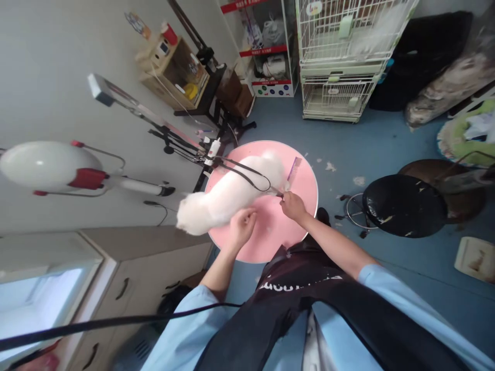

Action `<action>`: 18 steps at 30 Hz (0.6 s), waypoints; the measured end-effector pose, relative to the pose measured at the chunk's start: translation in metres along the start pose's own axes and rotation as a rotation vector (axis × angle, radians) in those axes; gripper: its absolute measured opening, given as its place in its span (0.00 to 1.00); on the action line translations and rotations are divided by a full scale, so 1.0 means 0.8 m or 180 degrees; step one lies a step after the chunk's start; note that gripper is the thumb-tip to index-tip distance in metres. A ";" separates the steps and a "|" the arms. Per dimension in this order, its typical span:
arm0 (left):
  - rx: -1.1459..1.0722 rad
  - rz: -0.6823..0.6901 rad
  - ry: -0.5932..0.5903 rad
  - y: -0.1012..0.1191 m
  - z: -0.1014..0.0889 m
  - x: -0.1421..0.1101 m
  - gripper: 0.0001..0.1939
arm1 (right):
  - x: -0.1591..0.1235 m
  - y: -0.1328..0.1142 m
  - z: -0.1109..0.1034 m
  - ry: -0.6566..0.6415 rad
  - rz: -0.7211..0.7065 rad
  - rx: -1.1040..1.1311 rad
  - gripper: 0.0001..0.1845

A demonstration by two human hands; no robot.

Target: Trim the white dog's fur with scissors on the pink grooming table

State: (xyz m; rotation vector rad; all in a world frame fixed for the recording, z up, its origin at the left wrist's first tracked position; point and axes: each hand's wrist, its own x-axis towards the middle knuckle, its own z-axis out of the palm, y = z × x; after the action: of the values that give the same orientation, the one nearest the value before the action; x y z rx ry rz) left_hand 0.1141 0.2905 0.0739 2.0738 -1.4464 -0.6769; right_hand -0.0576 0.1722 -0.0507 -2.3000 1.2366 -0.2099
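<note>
A small white furry animal (235, 193), its body clipped short, is on a round pink table (270, 232). A black loop strap (251, 171) hangs across its body from a stand. My right hand (293, 205) is closed at the animal's right end, pinching a thin dark tool (279, 195) that looks like scissors; most of it is hidden in the fingers. My left hand (243, 226) is against the near flank with its fingers curled in, and nothing shows in them. Beyond the right hand lies a purple comb (294, 170) near the table's edge.
A white bottle (213, 150) sits by the stand's arm (170, 136). To the right is a black round stool (404, 206). White wire cages (332, 95) and a shelf (273, 51) stand behind. At left are a white-and-red machine (50, 165) and drawers (131, 278).
</note>
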 end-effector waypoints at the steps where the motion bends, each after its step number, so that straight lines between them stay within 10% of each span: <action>1: 0.0376 0.0341 0.0182 0.014 -0.012 0.006 0.19 | 0.000 -0.002 0.000 0.0035 0.0006 -0.0019 0.16; 6: 0.1883 0.0676 0.0519 0.063 -0.066 0.100 0.21 | -0.010 -0.016 0.010 -0.0117 0.0310 0.0225 0.18; 11: 0.2156 -0.0086 0.0525 0.030 -0.155 0.173 0.19 | -0.052 -0.029 0.040 -0.0437 0.0326 0.0879 0.12; 15: 0.1070 -0.0407 0.2111 -0.029 -0.169 0.097 0.21 | -0.092 -0.023 0.061 -0.0643 0.0513 0.1453 0.08; 16: 0.0616 -0.0280 0.2106 -0.045 -0.150 0.065 0.23 | -0.101 -0.019 0.065 -0.0672 0.0571 0.1520 0.08; 18: -0.0475 -0.0169 0.0948 -0.075 -0.091 0.008 0.25 | -0.115 -0.014 0.070 -0.0591 0.0711 0.1567 0.10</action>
State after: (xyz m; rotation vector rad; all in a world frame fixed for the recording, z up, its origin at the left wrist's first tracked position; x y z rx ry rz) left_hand 0.2053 0.3113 0.0873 2.0031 -1.1441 -0.4568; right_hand -0.0818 0.2729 -0.0838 -1.7096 1.1798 -0.1904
